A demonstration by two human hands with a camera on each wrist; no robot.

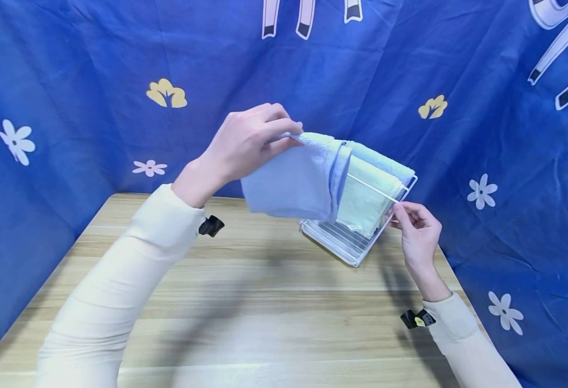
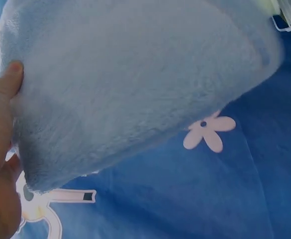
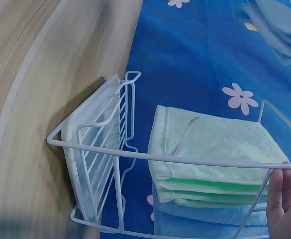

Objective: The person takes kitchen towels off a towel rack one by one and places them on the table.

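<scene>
My left hand [image 1: 252,137] pinches a folded light blue towel [image 1: 291,186] by its upper edge, above the table and left of a white wire rack [image 3: 205,162]. In the left wrist view the same blue towel [image 2: 135,84] spreads across most of the picture, with my thumb on its edge. My right hand [image 1: 420,231] grips the rack's wire rim between thumb and fingers at its right side. Inside the rack stand folded pale green towels [image 1: 364,202] and, behind them, another folded blue towel [image 1: 386,161]. The held towel hides the rack's left part in the head view.
Under the rack spreads a light wood-grain table [image 1: 260,302]. A blue curtain [image 1: 206,59] printed with flowers and animal legs hangs behind the table and at both sides. Black wrist devices sit at both white sleeves [image 1: 114,275].
</scene>
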